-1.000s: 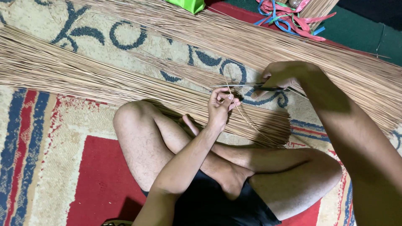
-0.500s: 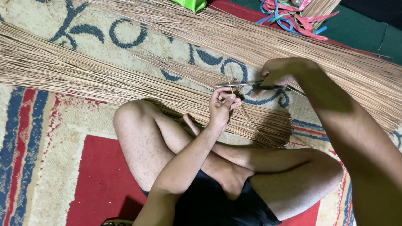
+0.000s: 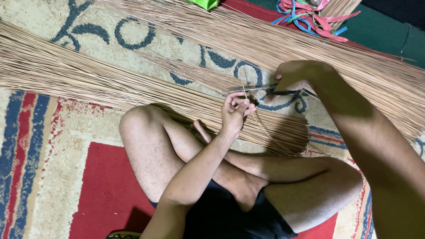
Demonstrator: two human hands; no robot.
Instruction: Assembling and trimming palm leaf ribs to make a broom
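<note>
Trimming of a thin stick with scissors, cut in hand.

A patterned rug point(image 3: 53, 168) bore two long spreads of thin sticks: a near bundle point(image 3: 88, 84) by the crossed legs and a far bundle point(image 3: 265, 40) beyond, with coloured straps point(image 3: 310, 15) at the top edge. The right hand point(image 3: 294, 75) was clenched on scissors point(image 3: 261, 90), blades pointing left, seemingly open. The left hand point(image 3: 234, 110) pinched one stick point(image 3: 256, 121) just below the blades, its tail curving down over the near bundle. Judged: the stick lay at the blades; the next move called for a steady pinch and a clean closing.
</note>
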